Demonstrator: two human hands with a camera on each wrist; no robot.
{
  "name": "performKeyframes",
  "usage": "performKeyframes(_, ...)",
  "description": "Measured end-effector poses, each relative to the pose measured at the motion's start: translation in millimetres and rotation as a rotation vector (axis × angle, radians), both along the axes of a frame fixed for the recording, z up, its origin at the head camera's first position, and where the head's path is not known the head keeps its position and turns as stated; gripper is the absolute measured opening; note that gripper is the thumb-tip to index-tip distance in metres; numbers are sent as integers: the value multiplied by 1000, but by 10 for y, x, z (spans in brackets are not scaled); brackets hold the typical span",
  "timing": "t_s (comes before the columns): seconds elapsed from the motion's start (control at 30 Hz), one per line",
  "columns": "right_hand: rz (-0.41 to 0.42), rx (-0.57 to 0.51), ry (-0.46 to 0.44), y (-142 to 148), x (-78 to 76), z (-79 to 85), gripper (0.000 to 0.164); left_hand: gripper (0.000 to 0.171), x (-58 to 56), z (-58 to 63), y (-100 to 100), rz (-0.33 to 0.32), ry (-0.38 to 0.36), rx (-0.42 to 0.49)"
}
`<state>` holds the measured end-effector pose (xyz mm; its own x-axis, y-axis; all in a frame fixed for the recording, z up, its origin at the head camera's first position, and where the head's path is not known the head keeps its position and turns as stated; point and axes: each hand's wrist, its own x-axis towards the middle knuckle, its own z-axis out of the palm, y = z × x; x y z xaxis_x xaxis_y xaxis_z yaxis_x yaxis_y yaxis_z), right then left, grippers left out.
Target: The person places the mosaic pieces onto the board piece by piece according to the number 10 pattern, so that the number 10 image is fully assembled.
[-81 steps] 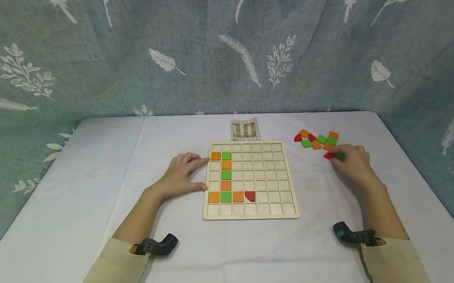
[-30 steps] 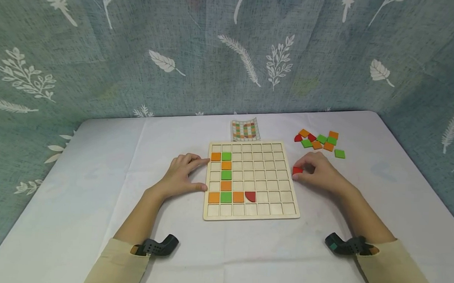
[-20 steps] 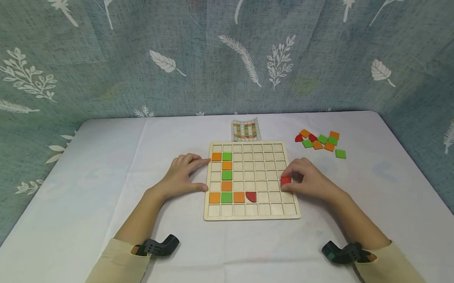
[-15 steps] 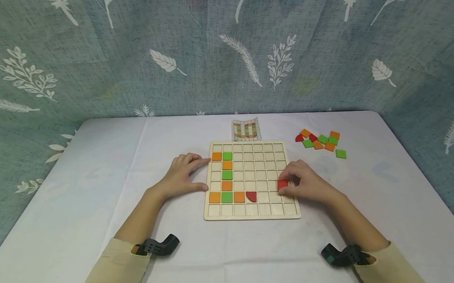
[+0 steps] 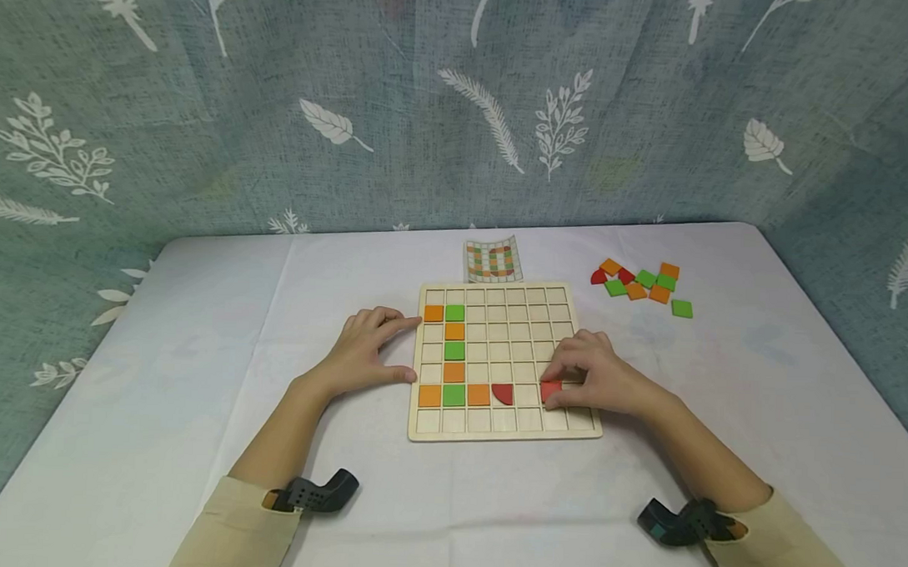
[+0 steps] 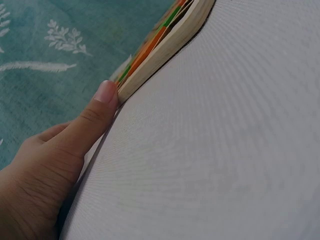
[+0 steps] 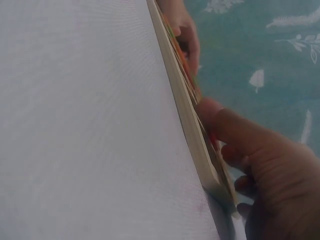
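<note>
A wooden grid board [image 5: 505,434] lies on the table. Along its left columns sit several orange and green square tiles, and a red quarter-round tile [image 5: 502,394] lies in the second row from the front. With thumb and index fingertip my left hand [image 5: 362,347] touches the board's left edge; its thumb [image 6: 97,112] is straight against the side in the left wrist view. My right hand [image 5: 597,374] pinches a red tile [image 5: 550,391], partly covered by the fingers, over the right part of that same row. The right wrist view shows its fingertips low over the board.
Behind the board lies a small pattern card [image 5: 492,261] with a coloured grid. To the back right is a loose group of orange, green and red tiles [image 5: 636,291], with one green tile [image 5: 682,308] a little apart. A patterned cloth [image 5: 400,115] hangs behind the table.
My right hand has carried the red tile from the loose group leftward and nearer onto the board. A green tile it held earlier now lies beside the group. My left hand stays put.
</note>
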<state>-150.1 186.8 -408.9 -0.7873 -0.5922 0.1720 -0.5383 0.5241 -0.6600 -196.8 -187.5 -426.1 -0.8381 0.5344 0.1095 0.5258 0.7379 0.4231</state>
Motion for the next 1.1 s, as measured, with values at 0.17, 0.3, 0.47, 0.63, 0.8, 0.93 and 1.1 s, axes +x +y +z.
performKeyframes(0.17, 9, -5, 23, -8, 14, 16, 24, 89, 0, -2, -1, 1, -1, 0)
performKeyframes(0.3, 19, -7, 55, -15, 11, 16, 24, 89, 1, -9, -9, 2, -5, 3)
performKeyframes(0.47, -24, -20, 71, -2, -31, 18, 25, 90, -8, -10, -16, -1, 2, 5)
performKeyframes(0.63, -89, -49, 102, 55, -95, 19, 23, 90, -22, -3, -3, -7, -1, 3)
performKeyframes(0.8, -161, -117, 198, 138, -179, 21, 31, 87, -30, 13, -9, -7, 4, 5)
performKeyframes(0.93, -266, -121, 223, 237, -254, 39, 33, 86, -34, 10, -12, 0, -3, 1)
performKeyframes(1.1, -355, -87, 219, 375, -356, 41, 31, 87, -12, -6, -8, 6, -5, 10)
